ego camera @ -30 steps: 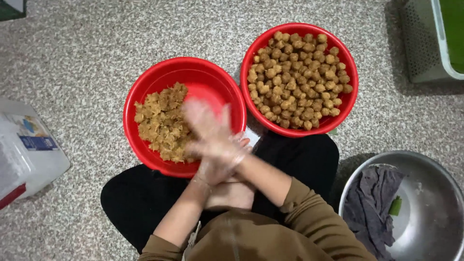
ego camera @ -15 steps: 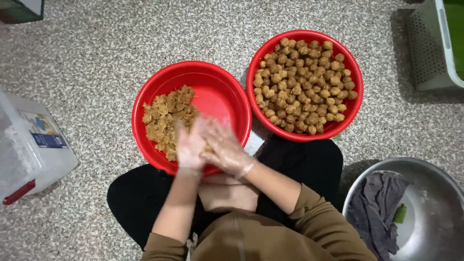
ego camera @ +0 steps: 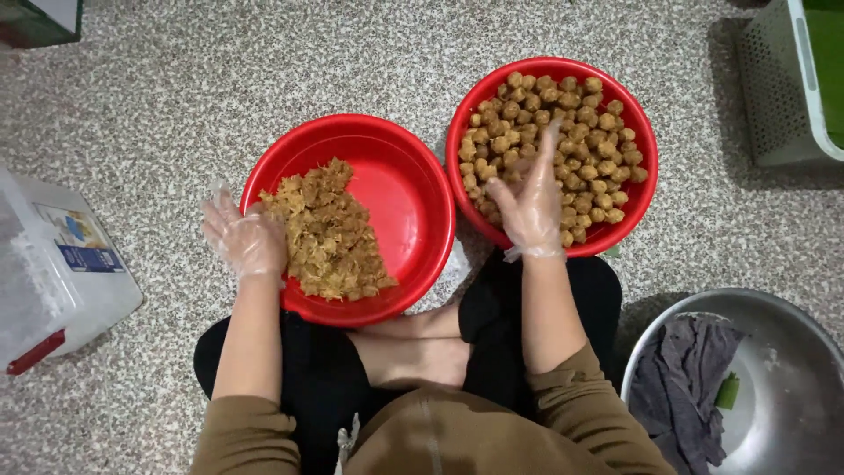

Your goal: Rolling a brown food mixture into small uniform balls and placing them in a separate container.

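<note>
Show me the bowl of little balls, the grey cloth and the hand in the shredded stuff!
Bowl of balls [ego camera: 635, 204], head view, bare red rim.
Grey cloth [ego camera: 681, 387], head view, its middle.
Left hand [ego camera: 246, 242], head view, gloved back.

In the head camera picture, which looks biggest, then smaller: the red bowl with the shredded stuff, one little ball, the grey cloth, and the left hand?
1. Red bowl of shredded filling
2. Grey cloth, though the picture's edge may cut it off
3. Left hand
4. One ball, the smallest

We see a grey cloth [ego camera: 681, 387] lying inside the steel basin [ego camera: 791, 325]; a pale slotted crate [ego camera: 774, 97] stands well beyond that basin.
</note>
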